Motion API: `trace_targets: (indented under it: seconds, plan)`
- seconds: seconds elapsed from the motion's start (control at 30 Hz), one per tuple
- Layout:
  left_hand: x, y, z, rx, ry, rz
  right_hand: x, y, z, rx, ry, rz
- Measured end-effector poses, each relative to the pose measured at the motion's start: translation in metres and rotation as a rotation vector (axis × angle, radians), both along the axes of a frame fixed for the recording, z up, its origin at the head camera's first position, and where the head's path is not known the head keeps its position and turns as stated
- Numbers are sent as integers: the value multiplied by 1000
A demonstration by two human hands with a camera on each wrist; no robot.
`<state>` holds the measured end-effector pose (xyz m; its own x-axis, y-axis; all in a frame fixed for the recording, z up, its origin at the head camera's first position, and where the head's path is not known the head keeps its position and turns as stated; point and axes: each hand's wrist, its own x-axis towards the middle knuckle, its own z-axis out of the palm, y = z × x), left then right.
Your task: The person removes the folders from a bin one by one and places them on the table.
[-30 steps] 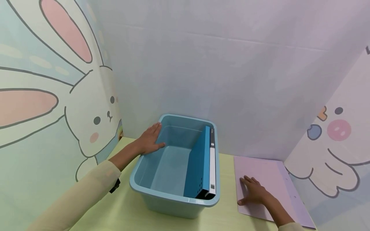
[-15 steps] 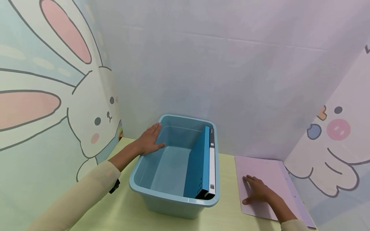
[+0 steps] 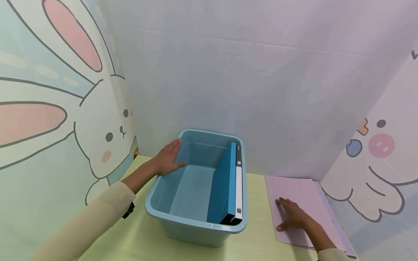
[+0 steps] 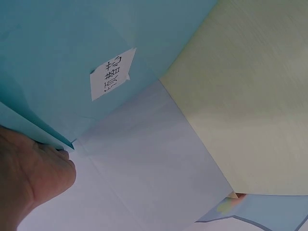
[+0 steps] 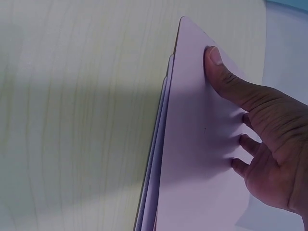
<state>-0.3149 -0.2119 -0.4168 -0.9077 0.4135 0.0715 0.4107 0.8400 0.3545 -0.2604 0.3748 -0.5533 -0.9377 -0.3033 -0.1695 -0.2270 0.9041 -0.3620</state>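
Note:
My left hand [image 3: 168,159] rests on the left rim of a light blue plastic bin [image 3: 196,235], fingers straight and thumb reaching inward. The left wrist view shows part of that hand [image 4: 33,168] at the rim. A blue file box [image 3: 223,181] stands on edge inside the bin's right side, beside a white spine [image 3: 239,188]. To the bin's right, lilac card folders [image 3: 298,188] lie stacked flat. My right hand [image 3: 292,216] touches the top folder with spread fingertips and thumb. Several folder edges show staggered under the top one [image 5: 192,144] in the right wrist view.
The pale yellow table [image 3: 256,203] meets a plain lilac cloth wall [image 3: 245,90] at the back. A rabbit-print cloth [image 3: 104,145] borders the left, another printed cloth [image 3: 382,174] the right. A white label [image 4: 113,74] with handwriting sticks to the bin's outer side.
My right hand has shifted slightly right, and the top folder's near left corner has moved right with it. More staggered edges show at the stack's right. The left hand and bin stay put.

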Motion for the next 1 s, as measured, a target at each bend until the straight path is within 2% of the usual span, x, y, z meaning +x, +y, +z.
trace_targets:
  seconds: [0.27,0.5,0.63,0.77,1.0]
  plan:
    - [1,-1,2,4,-13,2,2,-5,1,30,-3,-26]
    - [0,0,2,1,-22,5,6,-11,10,26,-24,-27]
    - [-1,1,2,-1,-21,4,3,-15,16,45,-2,12]
    - [-1,2,2,-3,-16,2,-2,-17,25,22,65,41]
    - [0,1,3,7,-16,-3,-12,-24,43,-84,73,-23]
